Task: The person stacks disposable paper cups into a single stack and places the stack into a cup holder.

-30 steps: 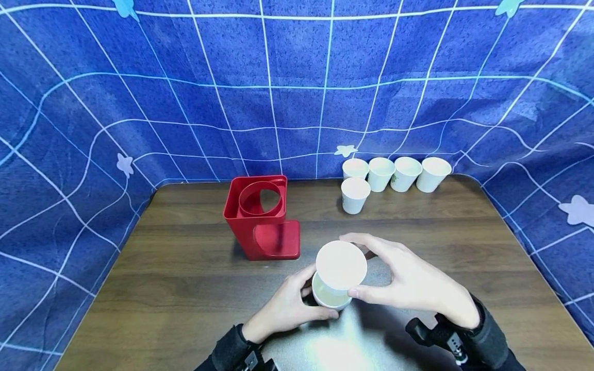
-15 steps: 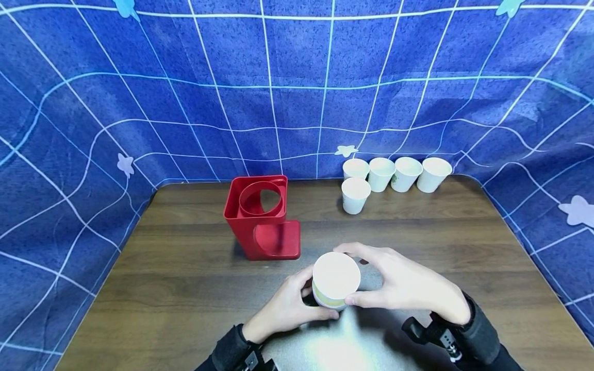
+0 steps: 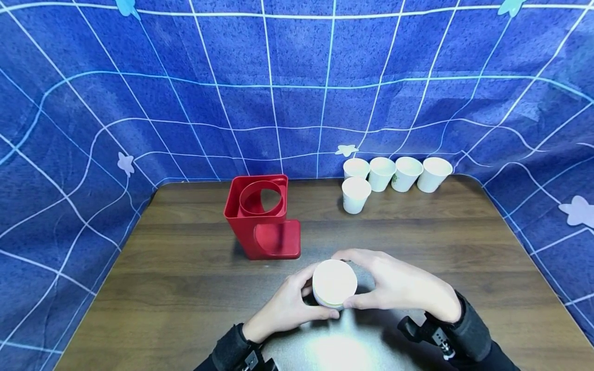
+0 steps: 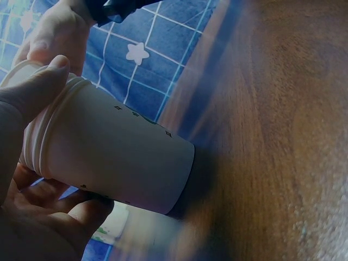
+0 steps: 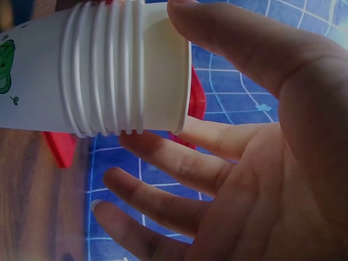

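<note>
The stack of white paper cups [image 3: 334, 284] stands on the brown wooden worktop [image 3: 185, 288], close to me and in front of the red plastic cup holder [image 3: 262, 216]. In the right wrist view I count many rims [image 5: 103, 68] packed tight, one cup inside the next, so I think the stacking step is in hand and the top cup now sits almost all the way down.

My left hand [image 3: 285, 306] is curled round the lower part of the stack, with its thumb [image 4: 32, 89] pressed on the side near the rims. My right hand [image 3: 403, 283] is curved over the top, thumb [image 5: 234, 41] and fingers [image 5: 185, 163] pinching the rim of the top cup. Both grips are closed on the stack, not spread.

Five more white paper cups [image 3: 396, 175] wait at the far right edge of the worktop, well apart from my hands. A blue checked cloth [image 3: 297, 87] hangs all round.

I think the next move calls for one hand to let go and reach far for another cup while the other hand keeps the stack steady. The stack is tall and light, so it could tip if I let go too fast.
</note>
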A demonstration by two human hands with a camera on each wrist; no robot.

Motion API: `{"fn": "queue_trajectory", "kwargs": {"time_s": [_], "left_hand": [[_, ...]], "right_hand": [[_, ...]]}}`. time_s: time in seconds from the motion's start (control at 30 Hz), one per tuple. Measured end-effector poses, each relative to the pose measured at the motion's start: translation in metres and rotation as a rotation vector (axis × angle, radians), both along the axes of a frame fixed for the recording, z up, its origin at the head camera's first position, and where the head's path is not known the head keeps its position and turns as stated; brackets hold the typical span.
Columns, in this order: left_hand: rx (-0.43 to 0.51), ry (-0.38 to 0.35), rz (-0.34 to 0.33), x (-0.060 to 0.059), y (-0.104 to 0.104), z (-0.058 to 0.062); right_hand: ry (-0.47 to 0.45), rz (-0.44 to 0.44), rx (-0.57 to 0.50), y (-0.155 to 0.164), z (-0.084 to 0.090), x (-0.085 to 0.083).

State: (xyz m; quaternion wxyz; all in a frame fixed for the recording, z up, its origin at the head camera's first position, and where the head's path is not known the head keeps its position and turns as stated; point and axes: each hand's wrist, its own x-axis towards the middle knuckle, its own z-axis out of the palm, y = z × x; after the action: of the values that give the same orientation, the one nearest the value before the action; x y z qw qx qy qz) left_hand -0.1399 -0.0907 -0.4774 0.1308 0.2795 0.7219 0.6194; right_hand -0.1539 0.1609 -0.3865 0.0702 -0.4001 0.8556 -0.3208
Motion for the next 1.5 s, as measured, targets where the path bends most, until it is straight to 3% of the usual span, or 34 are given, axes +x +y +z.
{"fn": "queue_trajectory", "kwargs": {"time_s": [0.4,1.13,1.33,1.5], "left_hand": [[-0.016,0.021,0.007,0.0009,-0.0005,0.001],[-0.011,-0.009,0.015,0.0017,-0.0008,0.0011],[-0.033,-0.001,0.022,0.0019,-0.0004,0.0026],[-0.027,0.017,0.009,0.001,-0.0001,0.0028]], "right_hand": [[0.009,-0.016,0.063,-0.0029,-0.004,0.0006],[-0.002,0.01,0.051,-0.0027,-0.0024,0.0003],[0.001,-0.064,0.034,0.0019,0.0013,0.0003],[0.089,-0.112,-0.043,0.0053,-0.0015,-0.0075]]}}
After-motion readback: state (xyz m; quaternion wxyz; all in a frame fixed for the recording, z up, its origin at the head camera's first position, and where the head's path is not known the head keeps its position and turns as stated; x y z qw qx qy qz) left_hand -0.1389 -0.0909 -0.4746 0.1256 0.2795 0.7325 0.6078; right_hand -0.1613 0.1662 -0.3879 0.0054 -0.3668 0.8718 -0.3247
